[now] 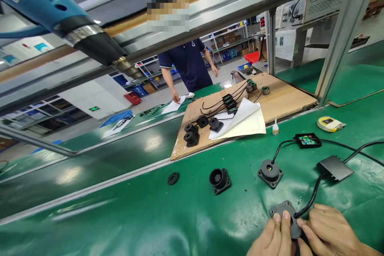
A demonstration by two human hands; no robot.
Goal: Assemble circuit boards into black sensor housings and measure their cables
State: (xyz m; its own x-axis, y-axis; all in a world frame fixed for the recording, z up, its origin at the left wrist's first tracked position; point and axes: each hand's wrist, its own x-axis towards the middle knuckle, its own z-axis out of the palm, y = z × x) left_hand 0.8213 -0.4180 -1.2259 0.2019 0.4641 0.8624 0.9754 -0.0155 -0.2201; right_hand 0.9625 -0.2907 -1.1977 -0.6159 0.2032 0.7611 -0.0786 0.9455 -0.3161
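At the lower right, a dark grey flanged housing point(284, 209) with corner holes is held in both hands. My left hand point(270, 238) grips its left side, two fingertips pressed on its face. My right hand point(333, 228) has its fingers closed on the right edge, beside the cable's entry. A black cable point(315, 193) runs from this housing up to a black finned box point(335, 167). Behind it, a similar wired housing point(269, 171) stands on the green mat, joined by cable to an open box with a circuit board point(308, 140). My lower fingers are partly out of frame.
A loose socket housing point(219, 181) and a black disc point(173, 178) lie to the left. Glue bottle point(275, 128) and yellow tape roll point(330, 124) stand behind. Cardboard point(288, 102) bears papers and several parts. A blue power screwdriver point(90, 28) hangs upper left; a person point(187, 66) stands opposite.
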